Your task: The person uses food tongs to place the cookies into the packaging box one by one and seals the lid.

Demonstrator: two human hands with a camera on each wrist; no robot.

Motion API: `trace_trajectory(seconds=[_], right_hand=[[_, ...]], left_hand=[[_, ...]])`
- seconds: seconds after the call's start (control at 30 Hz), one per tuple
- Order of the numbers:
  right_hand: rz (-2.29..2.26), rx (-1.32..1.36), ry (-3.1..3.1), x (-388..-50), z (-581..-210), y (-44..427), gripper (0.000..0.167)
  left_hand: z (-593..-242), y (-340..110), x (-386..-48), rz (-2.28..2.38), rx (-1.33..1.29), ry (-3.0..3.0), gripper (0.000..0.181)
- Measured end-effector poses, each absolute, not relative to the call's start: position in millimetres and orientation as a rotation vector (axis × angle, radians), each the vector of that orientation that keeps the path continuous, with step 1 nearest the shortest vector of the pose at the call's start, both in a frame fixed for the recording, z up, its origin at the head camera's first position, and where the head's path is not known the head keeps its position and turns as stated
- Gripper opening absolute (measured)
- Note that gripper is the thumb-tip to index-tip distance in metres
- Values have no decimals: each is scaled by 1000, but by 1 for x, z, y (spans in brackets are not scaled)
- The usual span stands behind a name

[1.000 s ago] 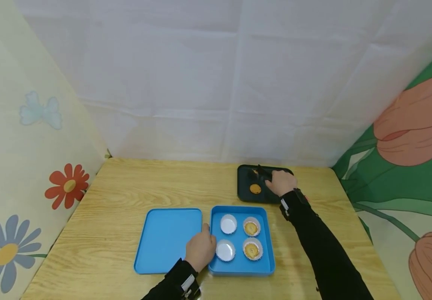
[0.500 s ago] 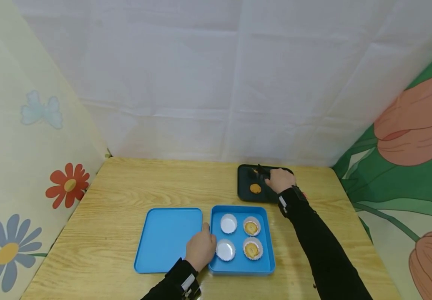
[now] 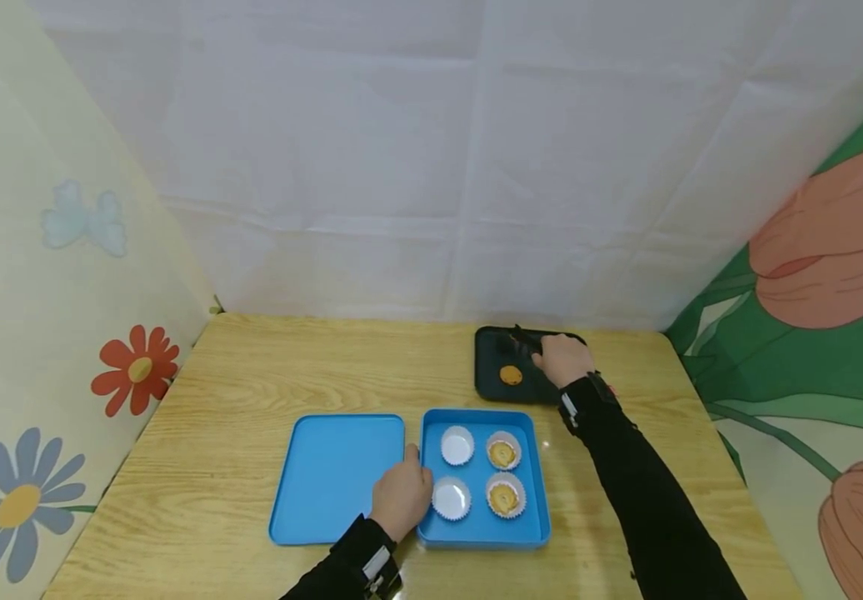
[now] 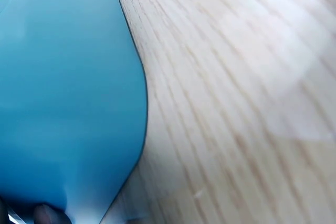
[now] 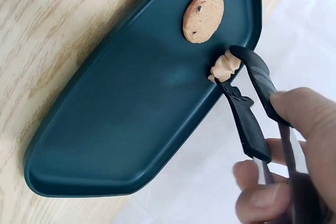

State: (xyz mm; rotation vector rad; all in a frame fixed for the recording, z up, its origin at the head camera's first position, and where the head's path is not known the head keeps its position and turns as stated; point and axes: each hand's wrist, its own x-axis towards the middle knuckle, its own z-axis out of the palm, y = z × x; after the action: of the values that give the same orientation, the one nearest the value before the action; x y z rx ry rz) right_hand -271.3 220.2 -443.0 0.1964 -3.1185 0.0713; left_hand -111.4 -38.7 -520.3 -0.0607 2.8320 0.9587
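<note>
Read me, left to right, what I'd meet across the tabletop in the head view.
Flat blue tray → left hand → nearer empty paper cup → nearer filled paper cup → right hand. Whatever overlaps these unclearly is left out.

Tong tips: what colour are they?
Black; the tong tips show best in the right wrist view.

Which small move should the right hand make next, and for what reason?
Probably the right hand should gently lift the tongs clear of the dark tray: a pale piece of food sits between their tips near the tray's edge, and two paper cups in the blue box look empty.
</note>
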Motion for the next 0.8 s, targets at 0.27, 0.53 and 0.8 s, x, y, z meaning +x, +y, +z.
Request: trace_trajectory(seconds=[0.27,0.53,0.8], right_hand=[[-21,179,-3135,-269,-442,223,36],[-14,175,-3183,-273,-442,223,30],[6,202,-3170,-277,-446,224,25]], left_hand=[[-521,-38,-112,968,-72,2831,43],[-524,-38,-111,955,-71,2836,43],[-526,-38,-111,948,-27,2896,38]])
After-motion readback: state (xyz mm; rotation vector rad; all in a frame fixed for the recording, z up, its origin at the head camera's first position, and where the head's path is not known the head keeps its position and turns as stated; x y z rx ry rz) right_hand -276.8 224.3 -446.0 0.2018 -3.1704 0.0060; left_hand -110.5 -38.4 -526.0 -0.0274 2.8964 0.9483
